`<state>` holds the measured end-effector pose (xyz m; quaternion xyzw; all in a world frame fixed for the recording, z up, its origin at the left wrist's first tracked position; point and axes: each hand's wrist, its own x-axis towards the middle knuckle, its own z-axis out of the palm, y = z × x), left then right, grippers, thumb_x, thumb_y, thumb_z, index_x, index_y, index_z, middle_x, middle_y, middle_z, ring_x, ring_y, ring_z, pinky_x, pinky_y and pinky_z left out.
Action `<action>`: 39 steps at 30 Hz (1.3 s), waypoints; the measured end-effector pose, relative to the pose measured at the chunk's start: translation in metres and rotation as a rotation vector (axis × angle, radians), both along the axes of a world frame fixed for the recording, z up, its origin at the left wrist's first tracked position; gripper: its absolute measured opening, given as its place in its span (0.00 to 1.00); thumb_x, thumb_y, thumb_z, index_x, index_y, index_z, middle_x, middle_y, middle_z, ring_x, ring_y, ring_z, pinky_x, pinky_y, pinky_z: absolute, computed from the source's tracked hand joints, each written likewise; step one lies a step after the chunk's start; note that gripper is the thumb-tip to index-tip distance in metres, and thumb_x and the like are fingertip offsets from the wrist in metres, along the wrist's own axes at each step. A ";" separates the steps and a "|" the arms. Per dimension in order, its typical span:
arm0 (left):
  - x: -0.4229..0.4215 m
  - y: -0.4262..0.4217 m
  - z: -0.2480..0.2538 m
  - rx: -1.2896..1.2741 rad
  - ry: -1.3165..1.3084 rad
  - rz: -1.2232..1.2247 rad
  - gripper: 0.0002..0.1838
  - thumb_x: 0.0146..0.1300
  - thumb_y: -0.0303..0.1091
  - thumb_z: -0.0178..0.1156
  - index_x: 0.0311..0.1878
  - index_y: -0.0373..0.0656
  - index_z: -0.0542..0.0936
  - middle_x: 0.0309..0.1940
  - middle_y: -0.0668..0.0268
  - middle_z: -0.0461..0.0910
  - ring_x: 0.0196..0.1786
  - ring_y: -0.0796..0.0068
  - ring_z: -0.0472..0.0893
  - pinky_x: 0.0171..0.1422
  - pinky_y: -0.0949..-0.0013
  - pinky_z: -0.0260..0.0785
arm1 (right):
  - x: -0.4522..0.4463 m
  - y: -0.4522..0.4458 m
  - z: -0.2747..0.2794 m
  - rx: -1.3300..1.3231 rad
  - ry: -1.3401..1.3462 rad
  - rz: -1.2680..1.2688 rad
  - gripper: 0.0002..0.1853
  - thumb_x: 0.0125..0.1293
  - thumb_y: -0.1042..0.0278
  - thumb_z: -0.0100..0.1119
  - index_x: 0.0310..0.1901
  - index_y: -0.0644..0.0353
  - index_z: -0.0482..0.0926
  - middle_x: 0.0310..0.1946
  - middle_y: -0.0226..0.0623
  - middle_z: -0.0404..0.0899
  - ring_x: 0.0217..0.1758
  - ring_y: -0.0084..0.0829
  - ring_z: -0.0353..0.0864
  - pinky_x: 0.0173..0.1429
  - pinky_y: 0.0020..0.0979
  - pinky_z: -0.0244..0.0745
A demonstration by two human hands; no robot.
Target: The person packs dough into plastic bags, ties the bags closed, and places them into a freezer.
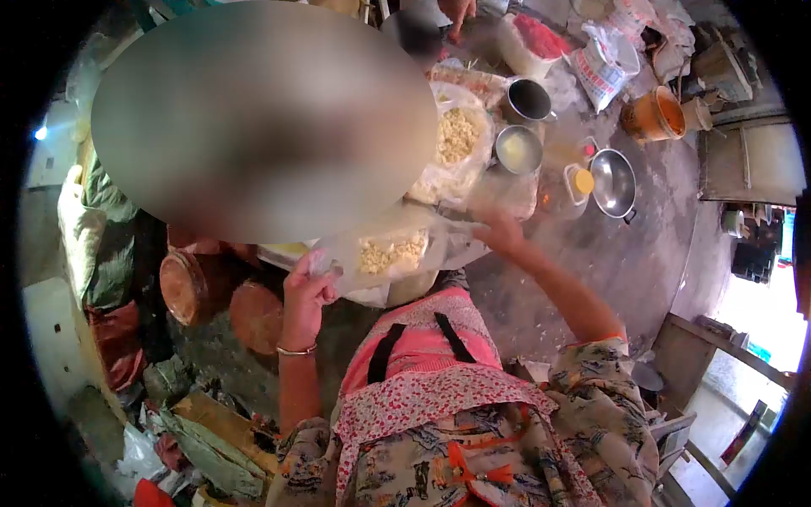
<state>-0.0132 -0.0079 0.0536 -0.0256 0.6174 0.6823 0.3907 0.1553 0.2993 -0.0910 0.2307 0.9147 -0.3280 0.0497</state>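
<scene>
A clear plastic bag point(391, 252) with pale yellowish pieces inside is stretched between my two hands. My left hand point(311, 286) is closed on the bag's left edge, with a bracelet at the wrist. At the bag's right end is my right hand point(500, 232), blurred, its fingers closed around the plastic. Just beyond it, a larger open plastic bag point(457, 139) holds more of the same pale pieces.
Right of the large bag stand a dark pot point(529, 100), a metal bowl point(519, 149), a yellow-capped jug point(581, 182) and a steel wok point(613, 184). An orange bucket point(653, 116) is farther right. Brown round containers point(257, 317) stand at left. Another person's hand point(457, 13) shows at the top.
</scene>
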 end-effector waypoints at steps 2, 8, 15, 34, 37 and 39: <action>0.000 0.002 -0.001 -0.128 0.054 -0.001 0.18 0.50 0.22 0.49 0.47 0.36 0.67 0.18 0.72 0.67 0.19 0.84 0.65 0.24 0.77 0.60 | -0.010 0.007 -0.005 -0.224 0.208 -0.138 0.17 0.46 0.62 0.55 0.39 0.58 0.73 0.33 0.44 0.73 0.37 0.41 0.74 0.40 0.36 0.69; 0.003 0.005 -0.004 -0.213 0.077 -0.004 0.14 0.48 0.22 0.50 0.42 0.36 0.70 0.24 0.70 0.70 0.25 0.83 0.69 0.29 0.79 0.61 | -0.002 0.043 -0.101 0.139 0.204 0.019 0.11 0.46 0.65 0.54 0.30 0.63 0.72 0.21 0.43 0.73 0.26 0.38 0.74 0.31 0.35 0.67; 0.003 0.005 -0.015 -0.144 -0.034 0.081 0.18 0.49 0.22 0.50 0.46 0.35 0.68 0.22 0.68 0.69 0.24 0.81 0.68 0.28 0.77 0.61 | -0.021 0.012 -0.054 -0.242 0.412 -0.145 0.05 0.45 0.76 0.52 0.27 0.64 0.70 0.18 0.33 0.68 0.21 0.25 0.66 0.27 0.26 0.62; -0.058 0.058 -0.029 -0.144 -0.005 -0.186 0.19 0.52 0.28 0.51 0.49 0.36 0.65 0.18 0.67 0.68 0.23 0.77 0.68 0.33 0.70 0.64 | -0.057 0.054 -0.071 -0.293 0.287 -0.363 0.06 0.47 0.74 0.51 0.29 0.65 0.70 0.19 0.39 0.67 0.23 0.24 0.66 0.28 0.28 0.62; -0.056 0.043 -0.038 -0.089 -0.023 -0.123 0.11 0.49 0.23 0.50 0.39 0.35 0.71 0.21 0.68 0.71 0.23 0.81 0.69 0.28 0.77 0.61 | -0.038 0.057 -0.080 -0.260 0.350 -0.318 0.06 0.48 0.73 0.52 0.28 0.65 0.70 0.20 0.40 0.68 0.23 0.24 0.66 0.27 0.29 0.62; -0.058 0.048 -0.037 -0.158 0.063 -0.144 0.09 0.49 0.23 0.50 0.36 0.36 0.71 0.21 0.68 0.71 0.23 0.81 0.69 0.29 0.77 0.62 | -0.026 0.056 -0.082 -0.136 0.004 -0.279 0.08 0.48 0.71 0.54 0.31 0.64 0.73 0.23 0.39 0.73 0.26 0.24 0.70 0.30 0.30 0.66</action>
